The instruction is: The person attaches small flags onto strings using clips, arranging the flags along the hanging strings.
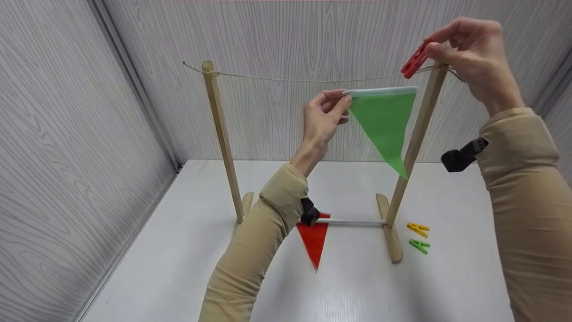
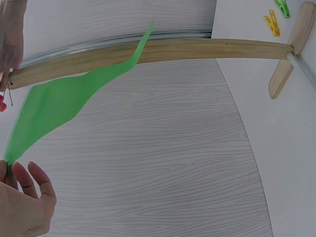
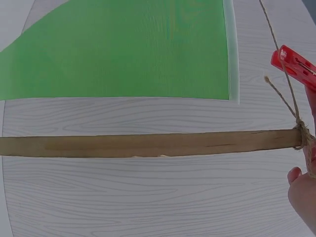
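Green pennant [image 1: 385,118], red clothespin [image 1: 414,61], each in fingers [image 1: 331,94]

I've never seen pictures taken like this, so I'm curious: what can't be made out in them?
Upper left corner of the red flag: head view, behind the black wrist camera and left sleeve.
Left end of the white rod: head view, behind that sleeve.
Tip of the green flag: right wrist view, cut off by the left edge.
Much of the right hand: right wrist view, cut off by the right edge.
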The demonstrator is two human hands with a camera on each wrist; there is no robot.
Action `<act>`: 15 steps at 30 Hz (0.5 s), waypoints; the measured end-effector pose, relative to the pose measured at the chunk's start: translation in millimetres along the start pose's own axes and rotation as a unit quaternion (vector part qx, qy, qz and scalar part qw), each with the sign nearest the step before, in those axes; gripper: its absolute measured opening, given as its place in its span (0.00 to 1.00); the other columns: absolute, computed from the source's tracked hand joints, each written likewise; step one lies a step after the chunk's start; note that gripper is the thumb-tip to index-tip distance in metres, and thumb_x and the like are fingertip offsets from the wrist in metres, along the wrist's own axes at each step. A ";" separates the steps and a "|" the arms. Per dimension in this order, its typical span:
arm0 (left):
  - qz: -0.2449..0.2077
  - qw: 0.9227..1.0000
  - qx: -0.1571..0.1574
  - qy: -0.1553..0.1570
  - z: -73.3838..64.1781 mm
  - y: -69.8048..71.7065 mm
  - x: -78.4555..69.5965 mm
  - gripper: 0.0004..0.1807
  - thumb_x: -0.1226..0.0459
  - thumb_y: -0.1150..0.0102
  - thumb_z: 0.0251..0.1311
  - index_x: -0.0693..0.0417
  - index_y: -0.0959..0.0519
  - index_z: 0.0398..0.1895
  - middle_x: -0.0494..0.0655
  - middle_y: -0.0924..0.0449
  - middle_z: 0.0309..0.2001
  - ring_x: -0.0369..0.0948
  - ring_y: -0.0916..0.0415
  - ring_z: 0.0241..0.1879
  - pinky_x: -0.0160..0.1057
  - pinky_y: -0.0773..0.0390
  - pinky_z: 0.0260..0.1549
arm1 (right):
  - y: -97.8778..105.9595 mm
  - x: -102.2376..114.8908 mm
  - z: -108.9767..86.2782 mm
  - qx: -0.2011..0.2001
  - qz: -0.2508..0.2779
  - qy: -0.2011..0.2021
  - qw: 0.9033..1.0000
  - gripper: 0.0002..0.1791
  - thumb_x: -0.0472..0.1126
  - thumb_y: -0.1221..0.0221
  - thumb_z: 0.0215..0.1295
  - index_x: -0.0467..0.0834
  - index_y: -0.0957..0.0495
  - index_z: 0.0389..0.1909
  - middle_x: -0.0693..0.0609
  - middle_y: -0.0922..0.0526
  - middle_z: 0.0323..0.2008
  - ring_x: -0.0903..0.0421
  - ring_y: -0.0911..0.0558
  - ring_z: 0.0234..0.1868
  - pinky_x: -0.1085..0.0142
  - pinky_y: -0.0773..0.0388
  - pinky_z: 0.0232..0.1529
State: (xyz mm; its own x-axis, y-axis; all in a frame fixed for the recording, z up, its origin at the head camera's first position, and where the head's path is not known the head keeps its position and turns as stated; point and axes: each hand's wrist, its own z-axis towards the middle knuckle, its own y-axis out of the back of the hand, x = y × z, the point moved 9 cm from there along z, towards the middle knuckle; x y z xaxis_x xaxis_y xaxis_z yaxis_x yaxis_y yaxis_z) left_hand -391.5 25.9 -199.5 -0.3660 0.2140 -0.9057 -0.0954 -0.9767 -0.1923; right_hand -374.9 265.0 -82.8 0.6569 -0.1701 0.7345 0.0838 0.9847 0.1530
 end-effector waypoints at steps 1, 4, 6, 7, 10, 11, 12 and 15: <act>0.000 1.000 0.001 -0.001 0.4 -0.6 -0.3 0.13 0.69 0.39 0.68 0.66 0.22 0.53 0.58 0.14 0.46 0.34 0.24 0.31 0.30 0.17 0.35 | -0.5 0.0 0.5 0.000 -0.015 -0.003 1.000 0.07 0.29 0.31 0.59 0.32 0.15 0.37 0.56 0.13 0.28 0.58 0.35 0.27 0.74 0.39 0.30; 0.001 1.000 0.003 -0.004 1.2 -2.2 -2.3 0.13 0.69 0.40 0.68 0.66 0.22 0.53 0.56 0.15 0.44 0.34 0.25 0.31 0.29 0.18 0.34 | -1.9 0.1 1.3 0.000 -0.055 -0.010 0.998 0.06 0.31 0.32 0.60 0.34 0.15 0.37 0.59 0.13 0.28 0.58 0.37 0.27 0.74 0.41 0.30; 0.000 1.000 0.003 -0.006 1.7 -3.2 -3.4 0.13 0.69 0.40 0.68 0.66 0.22 0.53 0.55 0.15 0.43 0.33 0.25 0.30 0.29 0.19 0.34 | -3.5 0.4 1.6 0.005 -0.080 -0.009 0.997 0.05 0.31 0.32 0.61 0.35 0.15 0.37 0.60 0.13 0.28 0.59 0.36 0.27 0.74 0.40 0.29; 0.000 1.000 0.003 -0.006 2.0 -3.9 -3.8 0.13 0.69 0.40 0.68 0.66 0.22 0.53 0.55 0.15 0.43 0.33 0.25 0.30 0.28 0.19 0.34 | -4.3 0.3 1.9 0.007 -0.081 -0.009 0.997 0.04 0.31 0.32 0.61 0.35 0.15 0.37 0.61 0.13 0.28 0.59 0.36 0.27 0.74 0.40 0.29; -0.001 1.000 0.000 -0.008 2.4 -5.8 -5.0 0.13 0.70 0.40 0.67 0.66 0.22 0.53 0.57 0.15 0.45 0.34 0.25 0.31 0.28 0.19 0.33 | -6.7 0.1 2.9 0.014 -0.078 -0.004 0.997 0.04 0.30 0.32 0.61 0.34 0.15 0.36 0.61 0.12 0.28 0.61 0.32 0.26 0.75 0.38 0.29; 0.000 1.000 -0.001 -0.008 2.6 -6.4 -5.3 0.13 0.70 0.40 0.67 0.66 0.22 0.53 0.58 0.14 0.45 0.35 0.25 0.31 0.29 0.19 0.33 | -7.4 0.3 3.1 0.016 -0.079 -0.001 0.997 0.04 0.30 0.32 0.61 0.34 0.15 0.35 0.61 0.12 0.28 0.61 0.32 0.26 0.75 0.37 0.29; 0.002 1.000 -0.002 -0.009 2.5 -7.0 -5.7 0.13 0.70 0.40 0.67 0.66 0.22 0.53 0.59 0.14 0.46 0.35 0.25 0.31 0.29 0.19 0.33 | -8.1 0.5 3.3 0.019 -0.083 0.002 0.996 0.04 0.29 0.33 0.61 0.33 0.15 0.35 0.61 0.12 0.28 0.62 0.32 0.26 0.75 0.36 0.29; 0.006 1.000 -0.003 -0.012 2.5 -9.4 -7.3 0.13 0.70 0.40 0.68 0.65 0.22 0.53 0.60 0.14 0.47 0.35 0.24 0.31 0.29 0.20 0.33 | -9.1 0.5 3.6 0.021 -0.100 0.004 0.995 0.02 0.28 0.33 0.61 0.34 0.14 0.35 0.63 0.13 0.27 0.62 0.33 0.25 0.75 0.37 0.28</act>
State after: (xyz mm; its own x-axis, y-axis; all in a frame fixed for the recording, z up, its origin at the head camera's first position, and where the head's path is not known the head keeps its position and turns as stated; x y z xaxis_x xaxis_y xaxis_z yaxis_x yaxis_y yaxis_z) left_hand -390.3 33.5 -190.2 -0.3897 0.2033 -0.8982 -0.0854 -0.9791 -0.1846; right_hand -378.1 255.8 -81.4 0.6368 -0.3616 0.6810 0.1826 0.9288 0.3225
